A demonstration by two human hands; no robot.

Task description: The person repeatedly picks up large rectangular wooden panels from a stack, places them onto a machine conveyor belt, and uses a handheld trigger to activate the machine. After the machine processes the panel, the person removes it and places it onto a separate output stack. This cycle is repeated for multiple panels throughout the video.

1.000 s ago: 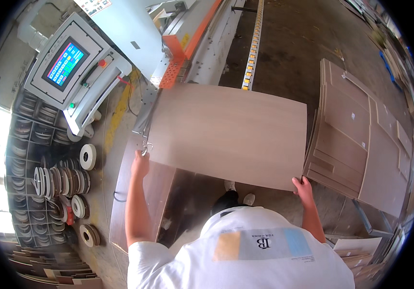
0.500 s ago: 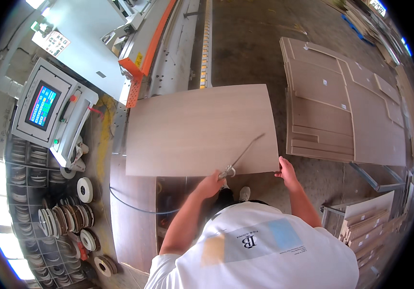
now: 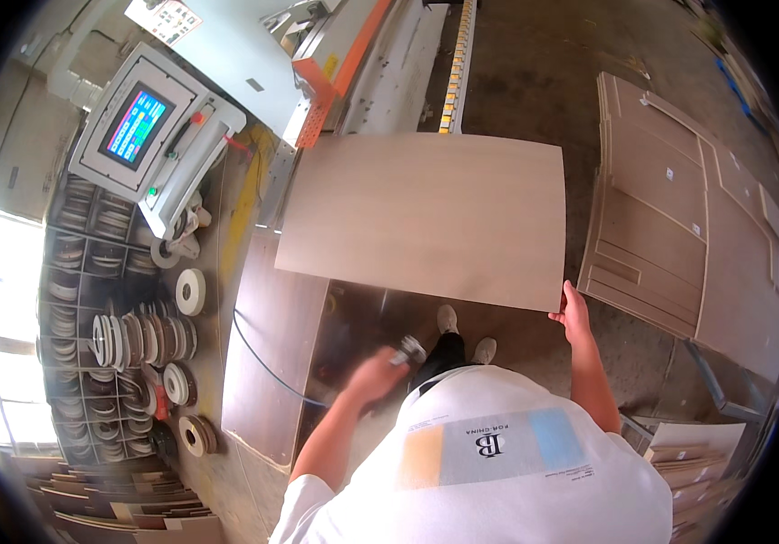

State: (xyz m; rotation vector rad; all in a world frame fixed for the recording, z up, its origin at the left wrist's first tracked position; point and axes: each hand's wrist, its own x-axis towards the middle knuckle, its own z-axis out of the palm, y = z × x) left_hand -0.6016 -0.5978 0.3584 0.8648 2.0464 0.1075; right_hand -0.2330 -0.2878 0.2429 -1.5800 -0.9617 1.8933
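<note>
A wide wood-grain panel (image 3: 426, 218) lies flat in front of me, its far left part at the machine's bed. My right hand (image 3: 574, 315) grips the panel's near right corner, thumb up along the edge. Lower and to the left, clear of the panel, my left hand (image 3: 376, 376) is closed round a metal air blow gun (image 3: 409, 349). Motion smears that hand and the gun, and the thin nozzle does not show distinctly. A dark blue hose (image 3: 264, 354) curves over a lower board (image 3: 272, 354) toward my left wrist.
The edge-banding machine (image 3: 253, 54) stands at the far left with a lit control panel (image 3: 140, 131). Rolls of edge tape (image 3: 145, 340) fill a rack and floor at left. Stacked boards (image 3: 652, 218) lie at right; more panels (image 3: 693, 453) stand at the lower right.
My left hand has drawn the blow gun back off the panel, toward my body and lower left. The right hand stays on the corner. The whole view has shifted, with the machine now farther right.
</note>
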